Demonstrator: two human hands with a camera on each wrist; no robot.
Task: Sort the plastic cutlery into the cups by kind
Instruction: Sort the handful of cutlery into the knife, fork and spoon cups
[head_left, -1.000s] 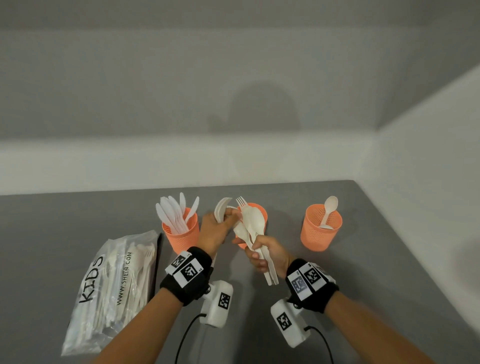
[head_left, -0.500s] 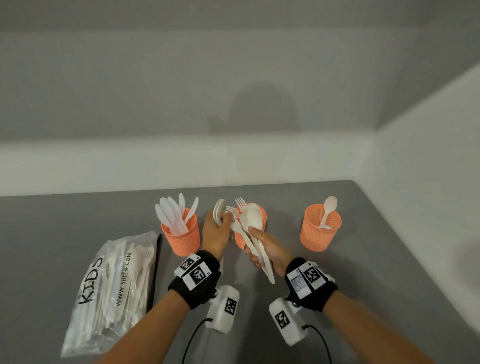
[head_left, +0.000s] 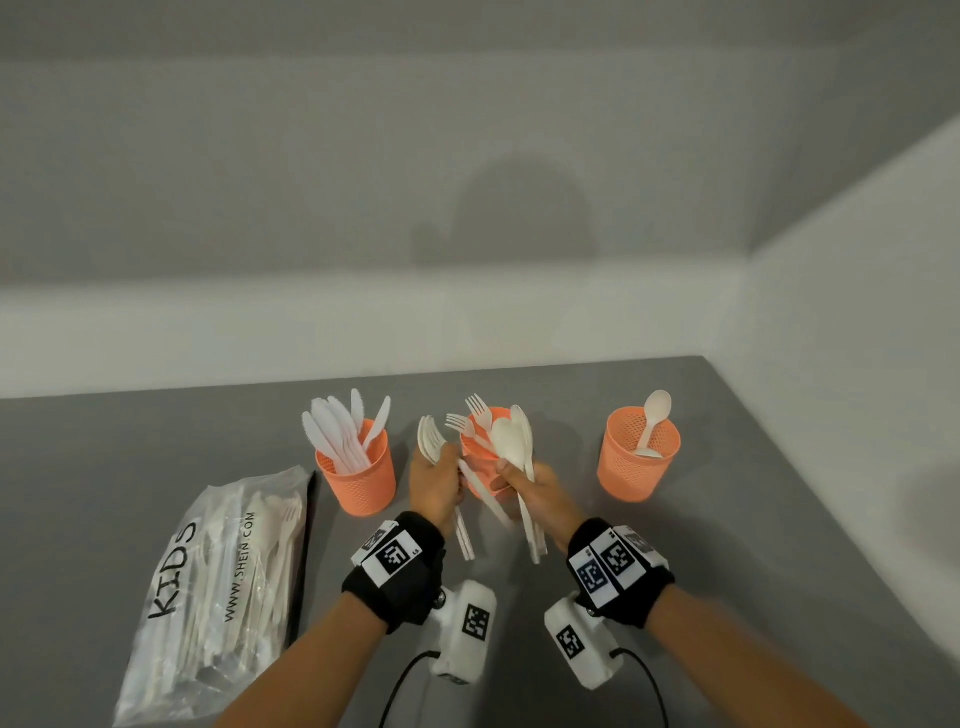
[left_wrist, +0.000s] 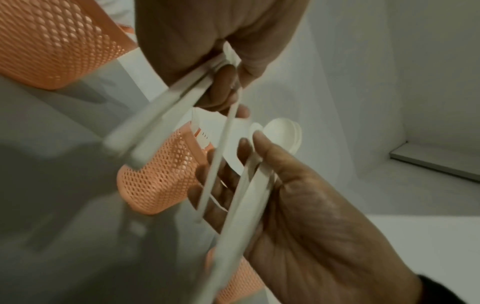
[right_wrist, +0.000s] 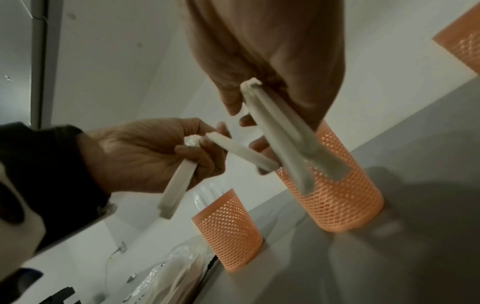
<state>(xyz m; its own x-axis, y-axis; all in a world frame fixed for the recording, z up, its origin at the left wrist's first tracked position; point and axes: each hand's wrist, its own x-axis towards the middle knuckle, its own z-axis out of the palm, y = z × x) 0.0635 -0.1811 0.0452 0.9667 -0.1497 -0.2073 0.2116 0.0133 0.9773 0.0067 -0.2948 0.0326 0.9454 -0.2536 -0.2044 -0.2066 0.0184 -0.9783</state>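
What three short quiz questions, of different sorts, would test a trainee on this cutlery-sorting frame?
1. True or false: the left orange mesh plastic cup holds white plastic knives.
2. Multiple choice: what stands in the right orange mesh plastic cup? A) forks B) one white plastic spoon C) nothing
3. Short answer: what does each hand hold?

Key:
1. True.
2. B.
3. The left hand grips a bunch of white plastic forks; the right hand grips a bunch of white plastic spoons. Both are in front of the middle orange mesh plastic cup, which already has forks in it.
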